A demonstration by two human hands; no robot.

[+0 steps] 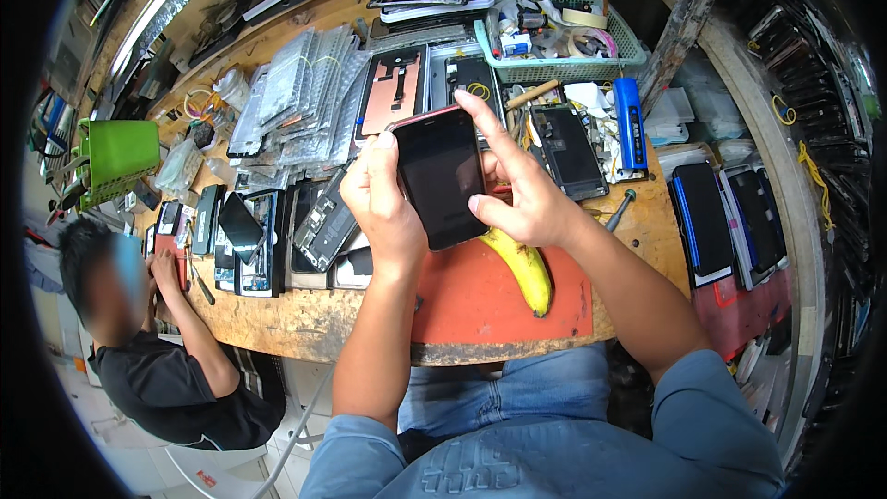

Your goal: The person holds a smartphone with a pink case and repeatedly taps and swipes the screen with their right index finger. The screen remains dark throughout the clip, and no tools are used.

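Between both hands I hold a smartphone (441, 180) with a dark screen, tilted slightly, above the workbench. My left hand (379, 199) grips its left edge, the thumb along the upper corner. My right hand (522, 187) holds the other side; its index finger reaches to the top corner and its thumb touches the lower right edge. Under the phone, a yellow banana (524, 275) lies on a red mat (462, 305), its upper end hidden by the phone and my hand. An opened phone with its battery exposed (325, 225) lies left of my left hand.
A green basket (554, 63) of small parts stands at the back. Bubble-wrap sleeves (296, 83) are piled back left. A blue tool (630, 125) and a screwdriver (621, 211) lie to the right. At the left, a co-worker (176, 360) sits with hands on the bench.
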